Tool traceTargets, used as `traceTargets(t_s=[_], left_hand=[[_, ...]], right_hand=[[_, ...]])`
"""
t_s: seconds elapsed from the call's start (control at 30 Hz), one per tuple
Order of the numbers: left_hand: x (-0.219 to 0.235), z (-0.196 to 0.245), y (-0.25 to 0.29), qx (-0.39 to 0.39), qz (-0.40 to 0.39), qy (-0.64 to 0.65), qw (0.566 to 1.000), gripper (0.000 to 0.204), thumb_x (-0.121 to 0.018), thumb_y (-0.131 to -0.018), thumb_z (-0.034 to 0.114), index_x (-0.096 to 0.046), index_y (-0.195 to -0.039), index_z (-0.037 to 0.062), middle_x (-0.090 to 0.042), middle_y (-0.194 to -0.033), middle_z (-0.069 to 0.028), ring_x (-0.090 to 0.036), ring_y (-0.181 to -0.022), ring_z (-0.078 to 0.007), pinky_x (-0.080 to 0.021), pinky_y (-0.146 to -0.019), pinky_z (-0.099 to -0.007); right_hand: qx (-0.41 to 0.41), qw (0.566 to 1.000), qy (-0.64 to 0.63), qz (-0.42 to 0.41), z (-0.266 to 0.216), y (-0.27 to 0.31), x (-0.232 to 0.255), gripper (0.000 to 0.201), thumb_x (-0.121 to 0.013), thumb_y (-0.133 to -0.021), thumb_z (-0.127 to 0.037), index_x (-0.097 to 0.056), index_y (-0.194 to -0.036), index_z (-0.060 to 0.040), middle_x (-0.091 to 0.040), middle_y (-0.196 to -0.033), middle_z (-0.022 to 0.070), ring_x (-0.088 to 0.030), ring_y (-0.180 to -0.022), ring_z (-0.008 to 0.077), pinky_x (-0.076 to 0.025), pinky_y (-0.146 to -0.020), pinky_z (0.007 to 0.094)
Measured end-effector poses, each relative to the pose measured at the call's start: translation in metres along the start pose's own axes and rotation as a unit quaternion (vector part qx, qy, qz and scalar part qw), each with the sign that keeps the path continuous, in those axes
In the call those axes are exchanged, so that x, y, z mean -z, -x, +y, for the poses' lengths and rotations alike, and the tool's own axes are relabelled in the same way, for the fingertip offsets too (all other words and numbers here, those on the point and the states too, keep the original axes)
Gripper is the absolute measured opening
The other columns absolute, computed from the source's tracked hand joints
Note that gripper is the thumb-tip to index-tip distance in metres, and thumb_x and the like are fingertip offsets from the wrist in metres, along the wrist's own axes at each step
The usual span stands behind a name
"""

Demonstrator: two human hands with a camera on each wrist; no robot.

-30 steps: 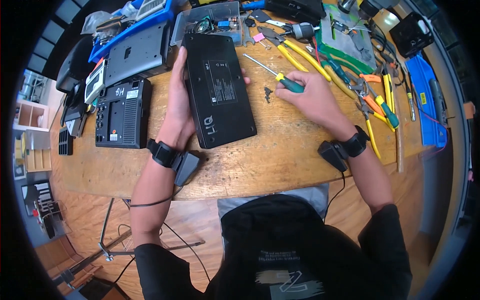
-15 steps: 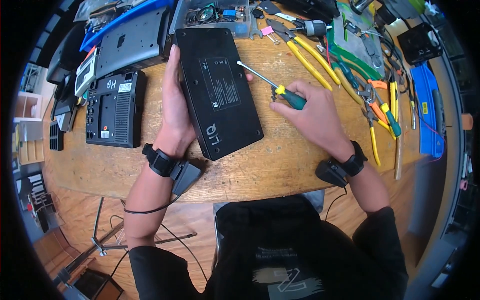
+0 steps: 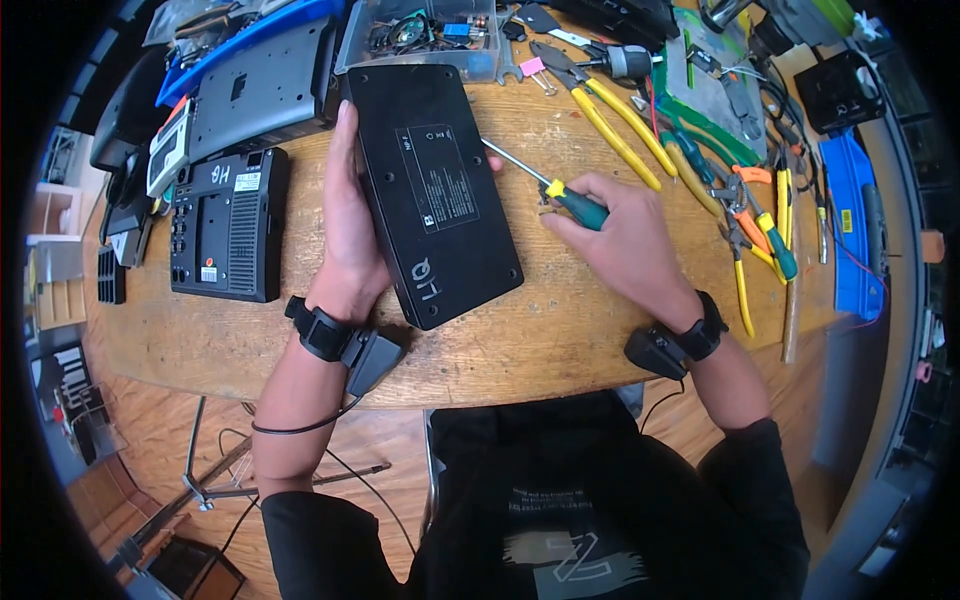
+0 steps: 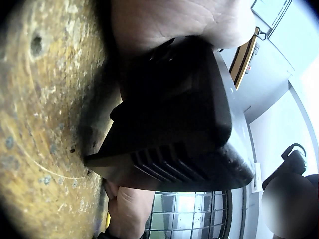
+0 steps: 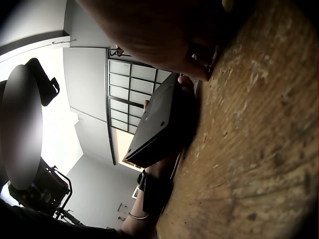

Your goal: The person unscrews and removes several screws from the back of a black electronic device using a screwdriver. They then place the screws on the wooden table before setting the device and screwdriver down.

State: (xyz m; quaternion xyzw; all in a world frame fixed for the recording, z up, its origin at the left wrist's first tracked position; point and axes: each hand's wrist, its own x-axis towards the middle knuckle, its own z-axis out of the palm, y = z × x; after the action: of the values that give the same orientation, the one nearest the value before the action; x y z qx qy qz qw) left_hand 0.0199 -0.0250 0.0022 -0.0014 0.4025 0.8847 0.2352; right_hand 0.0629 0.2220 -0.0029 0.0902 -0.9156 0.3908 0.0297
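In the head view the left hand (image 3: 350, 220) grips a long black device (image 3: 437, 200), thumb along its left edge and a fingertip showing at its right edge. The device is tilted, its labelled, screw-holed side facing up. The right hand (image 3: 630, 235) holds a screwdriver (image 3: 582, 208) by its green and yellow handle, the shaft pointing at the device's right edge. Small dark screws (image 3: 544, 198) lie by the right fingertips, partly hidden. In the left wrist view the device's vented end (image 4: 169, 159) hangs beside the table; the right wrist view shows the device (image 5: 154, 119) beyond the right hand (image 5: 164, 40).
A second black unit (image 3: 228, 225) lies on the table (image 3: 480, 360) at left, near a larger black panel (image 3: 265, 95). Behind stands a clear parts box (image 3: 420, 45). Pliers (image 3: 625, 125), other tools and a blue tray (image 3: 855, 230) lie at right.
The device has tilted and shifted slightly toward the person in the left hand. The right hand has moved a little closer to the person, its fingertips now by the screws, still holding the screwdriver.
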Motion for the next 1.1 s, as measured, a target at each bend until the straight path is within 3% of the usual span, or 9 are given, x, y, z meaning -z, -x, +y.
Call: traceTargets(t_s=[0.13,0.23,0.43,0.57,0.73,0.83,1.1], left_hand=[[-0.002,-0.001,0.000,-0.001,0.005,0.009,1.000,0.087,-0.024,-0.104,0.073,-0.055,-0.139,-0.0002,-0.072,-0.116,-0.0244,-0.074,-0.107,-0.0321,-0.063,-0.090,-0.0413],[0.003,-0.001,-0.001,0.011,-0.004,0.016,1.000,0.095,-0.024,-0.102,0.076,-0.048,-0.148,-0.0042,-0.066,-0.128,-0.0320,-0.072,-0.112,-0.0366,-0.061,-0.096,-0.0449],[0.004,0.000,0.001,0.026,0.008,0.018,0.999,0.097,-0.025,-0.101,0.077,-0.046,-0.150,-0.0043,-0.065,-0.130,-0.0327,-0.071,-0.113,-0.0375,-0.061,-0.097,-0.0464],[0.003,-0.002,0.002,0.020,0.013,0.018,1.000,0.091,-0.027,-0.102,0.076,-0.053,-0.143,-0.0007,-0.070,-0.122,-0.0271,-0.074,-0.108,-0.0346,-0.064,-0.090,-0.0427],[0.000,-0.002,0.002,0.024,0.032,0.028,0.999,0.093,-0.028,-0.100,0.078,-0.052,-0.144,-0.0013,-0.069,-0.125,-0.0280,-0.073,-0.110,-0.0356,-0.065,-0.089,-0.0427],[0.005,0.000,0.002,0.034,0.017,0.011,0.999,0.101,-0.026,-0.099,0.079,-0.044,-0.151,-0.0056,-0.062,-0.134,-0.0341,-0.069,-0.117,-0.0388,-0.058,-0.102,-0.0467],[0.010,-0.003,0.002,0.035,0.002,0.029,0.999,0.104,-0.024,-0.098,0.081,-0.044,-0.151,-0.0056,-0.061,-0.136,-0.0325,-0.068,-0.118,-0.0380,-0.058,-0.101,-0.0466]], right_hand=[[-0.020,1.000,-0.004,-0.008,0.000,0.000,-0.002,0.024,-0.080,-0.087,-0.021,-0.073,-0.095,0.0007,-0.069,-0.074,0.0192,-0.070,-0.067,0.0342,-0.052,-0.062,0.0409],[-0.023,1.000,-0.009,0.001,0.000,0.001,-0.003,0.024,-0.080,-0.086,-0.020,-0.073,-0.096,0.0008,-0.069,-0.074,0.0197,-0.070,-0.066,0.0341,-0.052,-0.062,0.0400],[-0.055,0.998,-0.004,-0.012,-0.005,0.003,0.004,0.022,-0.080,-0.086,-0.017,-0.073,-0.095,0.0023,-0.068,-0.072,0.0197,-0.069,-0.062,0.0318,-0.051,-0.061,0.0376],[-0.065,0.998,0.002,-0.024,-0.006,0.001,0.006,0.022,-0.080,-0.086,-0.016,-0.073,-0.094,0.0029,-0.068,-0.072,0.0195,-0.068,-0.062,0.0306,-0.051,-0.061,0.0371],[-0.043,0.999,-0.010,-0.006,-0.002,0.002,0.003,0.022,-0.079,-0.087,-0.016,-0.073,-0.095,0.0032,-0.067,-0.072,0.0195,-0.068,-0.061,0.0304,-0.051,-0.060,0.0373],[-0.046,0.999,-0.013,-0.012,-0.001,0.002,0.003,0.022,-0.079,-0.087,-0.016,-0.073,-0.096,0.0035,-0.067,-0.071,0.0197,-0.068,-0.061,0.0302,-0.050,-0.060,0.0379],[-0.055,0.998,-0.027,-0.032,-0.003,0.000,0.006,0.022,-0.078,-0.087,-0.015,-0.073,-0.097,0.0039,-0.065,-0.070,0.0195,-0.067,-0.061,0.0294,-0.049,-0.060,0.0368]])
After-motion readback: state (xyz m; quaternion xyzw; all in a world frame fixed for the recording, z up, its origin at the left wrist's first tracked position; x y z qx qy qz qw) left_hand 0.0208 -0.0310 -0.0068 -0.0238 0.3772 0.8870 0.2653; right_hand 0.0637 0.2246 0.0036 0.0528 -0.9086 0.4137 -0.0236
